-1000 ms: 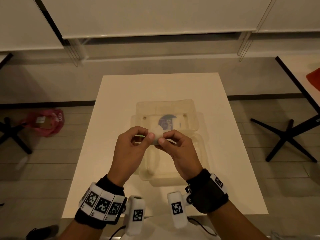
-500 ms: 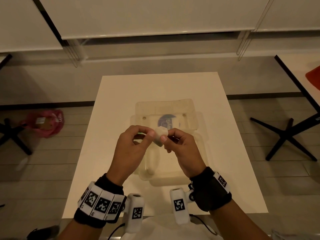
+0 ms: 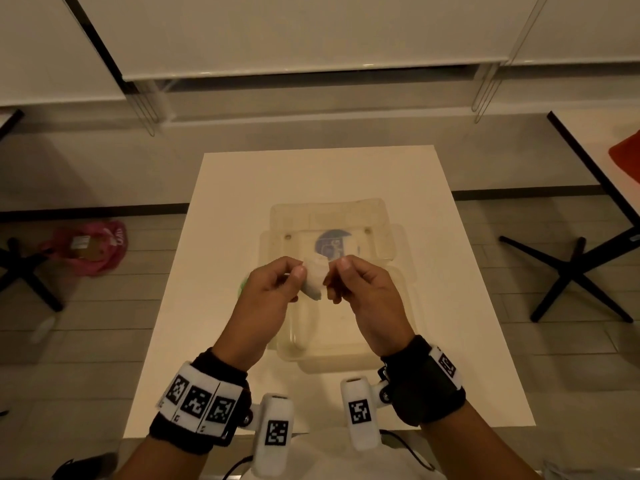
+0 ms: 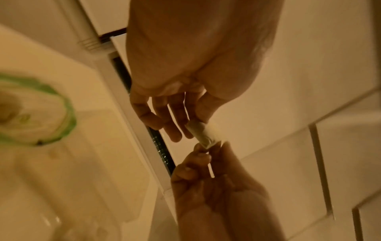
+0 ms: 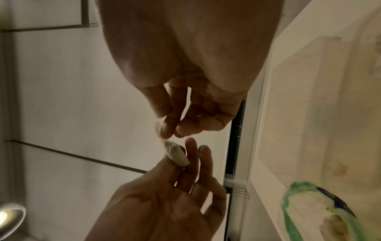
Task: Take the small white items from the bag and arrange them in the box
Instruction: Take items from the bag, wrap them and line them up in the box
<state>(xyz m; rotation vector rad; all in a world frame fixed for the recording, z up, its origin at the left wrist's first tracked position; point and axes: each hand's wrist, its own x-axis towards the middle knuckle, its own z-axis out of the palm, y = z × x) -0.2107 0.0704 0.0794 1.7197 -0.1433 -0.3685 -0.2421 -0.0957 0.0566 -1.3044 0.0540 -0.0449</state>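
Above the clear plastic box [image 3: 349,344], both hands hold one small white item [image 3: 315,279]. My left hand [image 3: 300,272] pinches it between thumb and forefinger; the other fingers are loosely curled. My right hand [image 3: 333,276] pinches its right end. The left wrist view shows the white item [image 4: 203,135] between my left hand [image 4: 198,125] above and my right hand [image 4: 206,149] below. In the right wrist view the white item [image 5: 177,154] lies at the fingertips of both hands. The green-edged bag [image 4: 39,114] lies on the table at the left, mostly hidden in the head view.
The box's lid [image 3: 329,216] lies open behind it, and a blue-and-white round thing [image 3: 333,241] shows there. The white table [image 3: 450,289] has bare surface on both sides. Black chair bases [image 3: 575,268] and a pink bag [image 3: 86,245] are on the floor.
My right hand has drawn slightly to the right and up, and the white item has turned between the fingers. The left hand has stayed nearly where it was.
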